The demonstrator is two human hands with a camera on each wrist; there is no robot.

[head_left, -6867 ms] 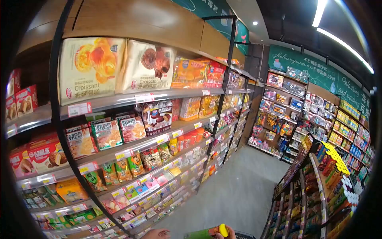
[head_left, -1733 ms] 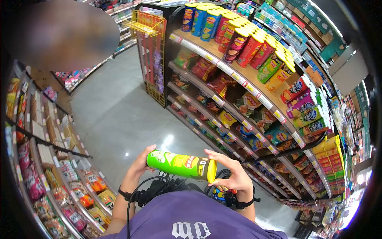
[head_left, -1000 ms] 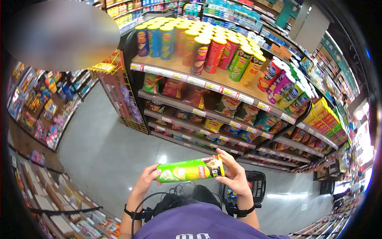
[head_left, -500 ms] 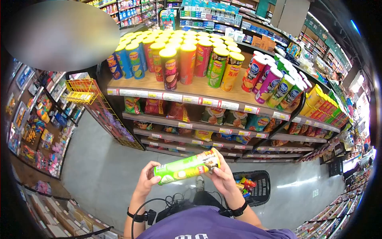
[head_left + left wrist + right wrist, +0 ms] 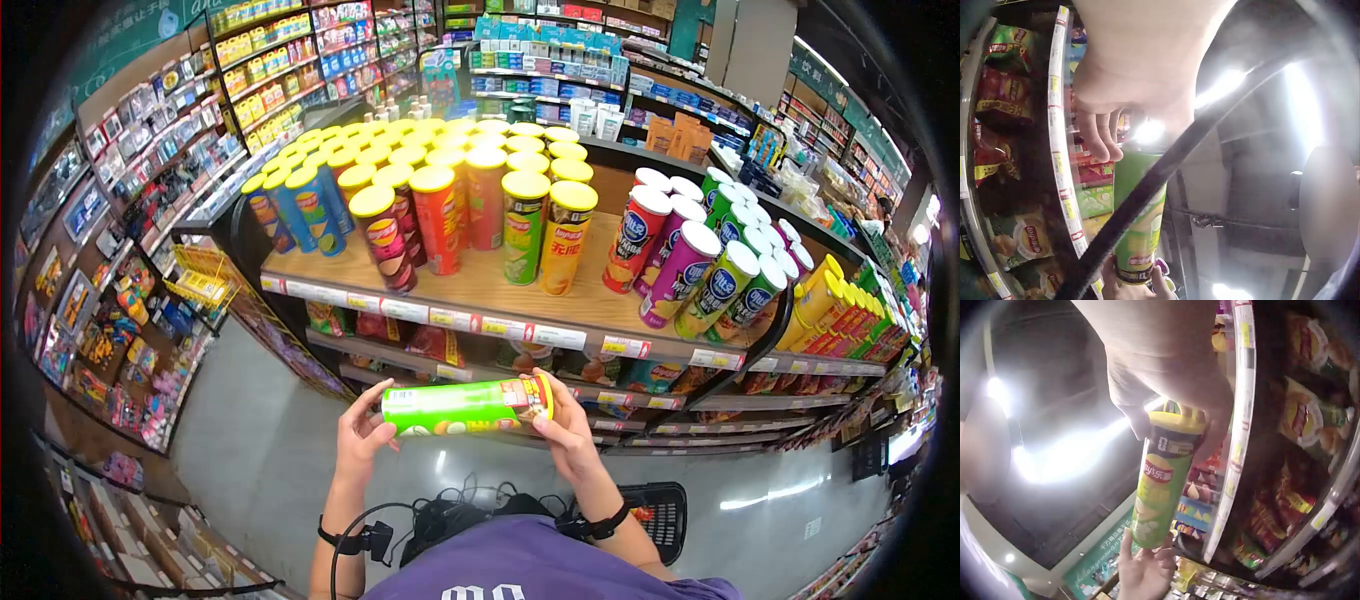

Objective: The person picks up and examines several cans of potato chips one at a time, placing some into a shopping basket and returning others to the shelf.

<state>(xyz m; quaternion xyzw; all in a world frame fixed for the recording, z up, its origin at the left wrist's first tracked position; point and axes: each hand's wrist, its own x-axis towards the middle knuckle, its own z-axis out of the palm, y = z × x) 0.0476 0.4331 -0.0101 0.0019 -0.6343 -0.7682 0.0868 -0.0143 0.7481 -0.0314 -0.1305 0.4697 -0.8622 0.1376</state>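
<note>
A green Lay's chip canister with a yellow lid lies sideways between my two hands in the head view, in front of a snack shelf. My left hand holds its bottom end, fingers behind and thumb in front. At the lid end, my right hand grips with thumb and fingers. From the right wrist, the canister's label faces the camera, and the yellow lid sits within the right hand's grasp. The left wrist view has a dark strap crossing in front of the canister.
Ahead, a wooden shelf top bears several yellow-lidded chip canisters, with white-lidded ones at right. Chip bags fill lower tiers. A black shopping basket is at lower right on the floor; a yellow wire rack stands left.
The view has turned from the pastry shelves to the canister shelf, which now appears nearer. The canister, earlier at the bottom edge, is held up by both hands and has tilted nearly level.
</note>
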